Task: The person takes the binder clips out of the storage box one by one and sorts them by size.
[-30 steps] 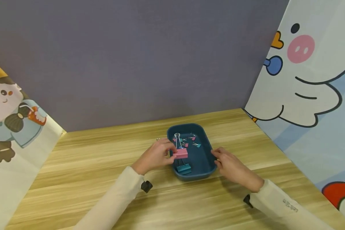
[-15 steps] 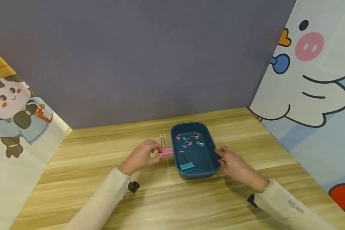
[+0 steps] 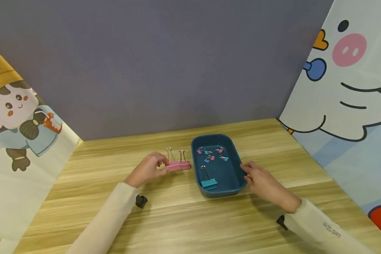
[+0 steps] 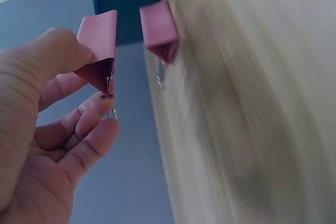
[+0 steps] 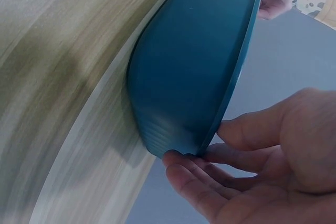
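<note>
My left hand (image 3: 148, 170) pinches a large pink binder clip (image 4: 100, 38) between thumb and fingers, left of the tray. Whether this clip touches the table is hard to tell. A second pink binder clip (image 3: 185, 165) stands on the table between it and the tray, silver handles upward. The dark blue plastic tray (image 3: 204, 192) has its right rim gripped by my right hand (image 3: 260, 181). In the right wrist view the thumb lies at the rim and fingers (image 5: 191, 179) touch the outer wall. Inside the tray lies a large teal binder clip (image 3: 209, 183) near the front left.
Several small binder clips, pink, blue and teal (image 3: 224, 158), lie scattered in the tray's back half. A wood-grain table (image 3: 177, 225) spreads around it. Behind rises a grey panel (image 3: 177, 70), with cartoon-printed panels (image 3: 352, 106) at the sides.
My left hand has carried the pink binder clip leftward from over the tray to beside the other pink clip. The right hand keeps its hold on the tray; the whole view has shifted slightly.
</note>
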`<action>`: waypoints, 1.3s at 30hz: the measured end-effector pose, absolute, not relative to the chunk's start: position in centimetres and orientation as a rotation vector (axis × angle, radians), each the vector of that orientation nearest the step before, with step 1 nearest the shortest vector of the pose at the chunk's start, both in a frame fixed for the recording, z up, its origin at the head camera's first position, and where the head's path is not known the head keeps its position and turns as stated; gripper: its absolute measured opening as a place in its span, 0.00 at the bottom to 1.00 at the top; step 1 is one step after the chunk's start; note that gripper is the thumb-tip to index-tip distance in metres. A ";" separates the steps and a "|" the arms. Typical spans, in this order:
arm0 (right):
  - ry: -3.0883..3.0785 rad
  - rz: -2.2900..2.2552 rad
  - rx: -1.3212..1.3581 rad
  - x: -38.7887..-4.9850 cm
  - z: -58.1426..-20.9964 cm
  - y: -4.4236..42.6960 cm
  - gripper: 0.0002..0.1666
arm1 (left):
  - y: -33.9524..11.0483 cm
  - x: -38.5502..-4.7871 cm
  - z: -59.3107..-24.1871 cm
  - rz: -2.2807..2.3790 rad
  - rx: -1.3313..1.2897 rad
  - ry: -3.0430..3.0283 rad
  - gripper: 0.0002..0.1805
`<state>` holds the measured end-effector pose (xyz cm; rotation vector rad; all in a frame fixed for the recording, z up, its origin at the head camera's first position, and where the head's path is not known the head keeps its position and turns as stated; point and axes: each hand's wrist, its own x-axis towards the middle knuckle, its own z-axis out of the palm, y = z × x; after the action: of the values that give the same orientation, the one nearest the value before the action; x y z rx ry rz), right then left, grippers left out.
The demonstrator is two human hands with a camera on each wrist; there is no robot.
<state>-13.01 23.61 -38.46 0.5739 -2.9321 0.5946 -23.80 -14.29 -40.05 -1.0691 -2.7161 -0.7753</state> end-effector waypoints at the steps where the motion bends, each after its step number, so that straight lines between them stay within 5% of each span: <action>1: -2.933 0.595 0.570 -13.0 -38.4 23.6 0.23 | -14.5 -23.9 -40.2 -0.777 -1.066 -2.721 0.06; 39: -2.937 0.557 0.572 -12.9 -38.2 23.4 0.23 | -15.4 -27.0 -43.4 -0.808 -1.100 -2.871 0.07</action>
<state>-12.92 23.39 -38.24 0.5721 -2.9366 0.5565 -26.98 -15.41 -43.38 -1.1001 -2.8706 -0.8078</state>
